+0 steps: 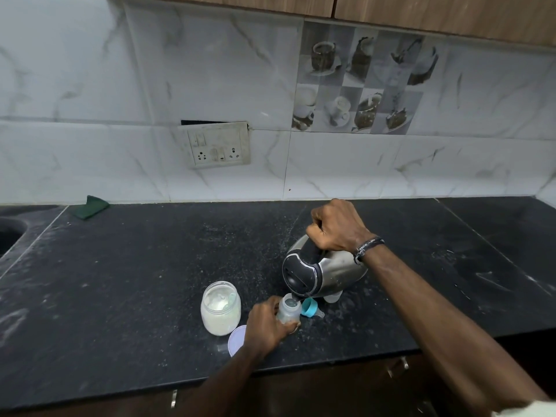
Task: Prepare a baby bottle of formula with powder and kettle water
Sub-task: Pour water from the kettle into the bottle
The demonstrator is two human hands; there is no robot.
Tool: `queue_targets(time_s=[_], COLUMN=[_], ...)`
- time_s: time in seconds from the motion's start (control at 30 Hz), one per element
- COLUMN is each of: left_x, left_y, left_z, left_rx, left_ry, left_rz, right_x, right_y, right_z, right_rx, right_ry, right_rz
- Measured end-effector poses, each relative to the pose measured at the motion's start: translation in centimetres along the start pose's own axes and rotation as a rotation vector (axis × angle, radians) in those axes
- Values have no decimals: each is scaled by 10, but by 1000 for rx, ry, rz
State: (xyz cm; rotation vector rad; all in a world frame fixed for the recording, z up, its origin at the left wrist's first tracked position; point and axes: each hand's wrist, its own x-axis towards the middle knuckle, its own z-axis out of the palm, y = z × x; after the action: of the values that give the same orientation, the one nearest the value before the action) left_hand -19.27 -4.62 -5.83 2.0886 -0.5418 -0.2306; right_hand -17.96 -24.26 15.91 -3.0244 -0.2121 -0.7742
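Note:
My right hand (337,228) grips the handle of a steel kettle (334,273) with a black lid, tilted so its spout sits over the mouth of a small clear baby bottle (288,311). My left hand (264,326) holds that bottle upright on the black counter (135,281). Water shows inside the bottle's neck. Left of the bottle stands an open glass jar of white powder (221,310). Its pale round lid (236,340) lies flat in front of it. The bottle's teal collar with teat (311,308) lies on its side just right of the bottle.
A green cloth (91,206) lies at the back left by the wall. A sink edge (12,233) is at far left. A wall socket plate (218,149) sits above the counter. A clear cap (332,297) partly shows under the kettle. Cabinet handles run below the counter's front edge.

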Motion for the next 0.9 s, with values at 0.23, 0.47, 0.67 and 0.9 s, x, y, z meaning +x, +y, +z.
queue_targets(time_s=[0.23, 0.47, 0.67, 0.9], left_x=[1, 1, 1, 2], left_y=[0, 1, -1, -1], left_z=[0, 0, 0, 1], left_rx=[10, 14, 13, 18], left_ry=[1, 5, -1, -3], left_rz=[8, 9, 5, 9], right_x=[2, 2, 1, 0], right_y=[-4, -8, -8, -8], right_z=[-2, -5, -6, -5], right_rx=[-33, -50, -59, -59], right_ry=[-6, 3, 12, 13], right_rz=[-36, -57, -52, -48])
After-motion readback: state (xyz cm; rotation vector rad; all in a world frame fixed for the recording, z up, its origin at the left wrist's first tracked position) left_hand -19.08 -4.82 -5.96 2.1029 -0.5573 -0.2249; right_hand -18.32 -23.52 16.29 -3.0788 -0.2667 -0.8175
